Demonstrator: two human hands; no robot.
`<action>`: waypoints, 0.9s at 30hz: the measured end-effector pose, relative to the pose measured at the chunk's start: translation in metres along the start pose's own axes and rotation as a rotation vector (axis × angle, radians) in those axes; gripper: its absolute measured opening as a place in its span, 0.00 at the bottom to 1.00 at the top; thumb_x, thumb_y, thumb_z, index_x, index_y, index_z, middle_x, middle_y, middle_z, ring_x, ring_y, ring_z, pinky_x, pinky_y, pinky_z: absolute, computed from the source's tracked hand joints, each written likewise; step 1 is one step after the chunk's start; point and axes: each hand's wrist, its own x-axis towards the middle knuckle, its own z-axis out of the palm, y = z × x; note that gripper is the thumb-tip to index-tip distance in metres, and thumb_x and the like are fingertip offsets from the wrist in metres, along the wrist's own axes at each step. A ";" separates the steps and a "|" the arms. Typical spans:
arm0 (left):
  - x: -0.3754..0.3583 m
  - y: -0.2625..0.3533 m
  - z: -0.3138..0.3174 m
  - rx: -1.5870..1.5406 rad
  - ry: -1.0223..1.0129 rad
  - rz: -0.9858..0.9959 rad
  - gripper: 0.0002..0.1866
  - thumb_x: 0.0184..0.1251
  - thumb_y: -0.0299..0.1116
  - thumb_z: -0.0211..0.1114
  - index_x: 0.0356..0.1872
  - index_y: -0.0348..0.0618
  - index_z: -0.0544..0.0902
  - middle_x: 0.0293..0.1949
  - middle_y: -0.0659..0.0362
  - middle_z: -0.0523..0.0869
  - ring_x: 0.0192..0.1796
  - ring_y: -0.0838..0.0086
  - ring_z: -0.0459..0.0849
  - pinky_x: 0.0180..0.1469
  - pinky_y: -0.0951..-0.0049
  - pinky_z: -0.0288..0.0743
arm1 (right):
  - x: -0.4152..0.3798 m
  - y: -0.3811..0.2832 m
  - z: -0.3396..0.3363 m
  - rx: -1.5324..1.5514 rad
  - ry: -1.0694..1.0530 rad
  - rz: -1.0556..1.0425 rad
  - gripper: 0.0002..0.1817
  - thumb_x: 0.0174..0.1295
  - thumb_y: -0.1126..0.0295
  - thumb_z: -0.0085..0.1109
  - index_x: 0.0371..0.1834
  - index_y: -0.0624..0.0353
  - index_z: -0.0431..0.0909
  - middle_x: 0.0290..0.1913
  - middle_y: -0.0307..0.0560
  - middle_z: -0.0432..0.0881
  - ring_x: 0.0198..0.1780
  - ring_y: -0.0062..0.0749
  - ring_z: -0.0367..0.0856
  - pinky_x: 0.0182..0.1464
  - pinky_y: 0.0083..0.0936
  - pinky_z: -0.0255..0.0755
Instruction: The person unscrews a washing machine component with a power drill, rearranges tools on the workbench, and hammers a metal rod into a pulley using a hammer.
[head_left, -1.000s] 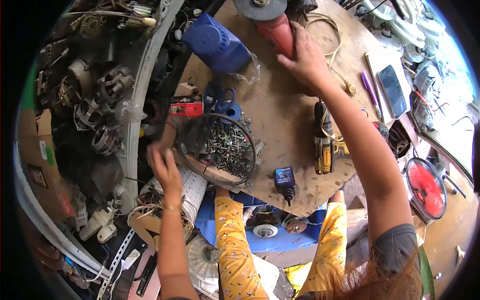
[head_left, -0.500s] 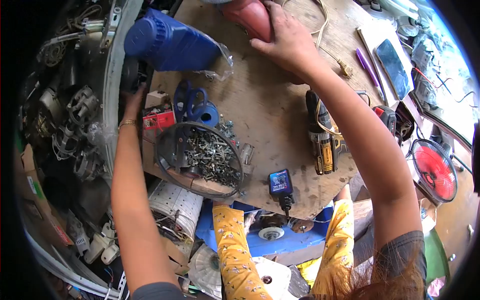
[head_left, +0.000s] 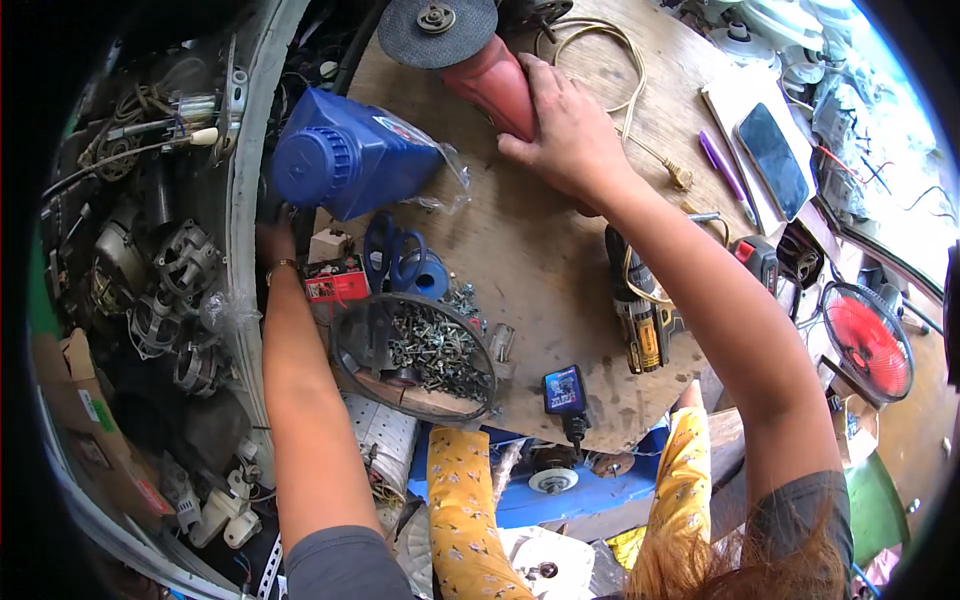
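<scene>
My right hand (head_left: 575, 130) lies wrapped over the red body of an angle grinder (head_left: 493, 85) at the top of the view. The grinder's dark round disc (head_left: 437, 30) faces up, with a metal nut at its centre. At the left edge of the table, my left hand (head_left: 277, 243) reaches down into shadow beside a blue plastic bottle (head_left: 350, 155). Its fingers are dark and partly hidden. Close to that wrist are a red box (head_left: 337, 284) and a pair of blue-handled scissors (head_left: 395, 255).
A round tray of screws (head_left: 440, 350) sits near the front edge. A yellow-black drill (head_left: 640, 320), a small black bottle (head_left: 566, 392), a cord plug (head_left: 678, 176), a purple pen (head_left: 726, 175) and a phone (head_left: 773, 160) are on the table. Metal parts (head_left: 187, 255) fill the left side.
The view has shifted, so the table items appear lower. The grinder's disc has come into sight. My right hand still holds the grinder, and my left hand remains by the blue bottle.
</scene>
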 end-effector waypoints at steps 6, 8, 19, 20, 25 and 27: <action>-0.013 0.004 -0.017 0.080 0.033 -0.118 0.26 0.56 0.40 0.62 0.54 0.34 0.73 0.53 0.46 0.79 0.55 0.60 0.78 0.54 0.64 0.69 | -0.001 0.000 0.000 0.021 -0.023 0.024 0.45 0.44 0.55 0.68 0.63 0.62 0.57 0.53 0.55 0.71 0.53 0.50 0.72 0.54 0.39 0.70; -0.010 -0.002 -0.020 0.001 -0.002 -0.163 0.26 0.56 0.41 0.62 0.54 0.35 0.73 0.53 0.47 0.79 0.54 0.60 0.78 0.54 0.64 0.70 | -0.001 0.001 0.001 0.018 -0.010 0.022 0.44 0.44 0.56 0.68 0.63 0.62 0.57 0.53 0.55 0.71 0.53 0.50 0.73 0.54 0.39 0.70; -0.026 -0.020 -0.043 -0.302 -0.060 -0.343 0.27 0.56 0.44 0.62 0.53 0.38 0.73 0.52 0.50 0.78 0.52 0.62 0.78 0.52 0.64 0.71 | -0.006 -0.005 -0.012 0.105 -0.053 0.046 0.40 0.47 0.60 0.64 0.61 0.65 0.57 0.52 0.61 0.72 0.53 0.53 0.72 0.54 0.40 0.68; -0.027 -0.022 -0.045 -0.323 -0.060 -0.354 0.27 0.56 0.45 0.62 0.53 0.38 0.73 0.51 0.50 0.78 0.52 0.62 0.78 0.51 0.64 0.71 | -0.006 -0.007 -0.014 0.119 -0.067 0.060 0.39 0.47 0.60 0.64 0.61 0.65 0.57 0.51 0.61 0.72 0.53 0.53 0.72 0.54 0.40 0.68; -0.031 -0.029 -0.054 -0.396 -0.041 -0.392 0.27 0.56 0.46 0.63 0.53 0.39 0.73 0.51 0.51 0.78 0.51 0.63 0.79 0.50 0.65 0.72 | -0.006 -0.007 -0.011 0.106 -0.057 0.067 0.38 0.46 0.60 0.65 0.59 0.65 0.59 0.49 0.60 0.73 0.51 0.53 0.73 0.52 0.40 0.69; -0.032 -0.030 -0.057 -0.428 -0.035 -0.401 0.27 0.56 0.47 0.63 0.53 0.40 0.74 0.51 0.52 0.78 0.50 0.64 0.79 0.50 0.65 0.72 | -0.006 -0.006 -0.010 0.113 -0.049 0.060 0.37 0.45 0.60 0.65 0.57 0.65 0.60 0.48 0.61 0.74 0.50 0.53 0.74 0.52 0.40 0.69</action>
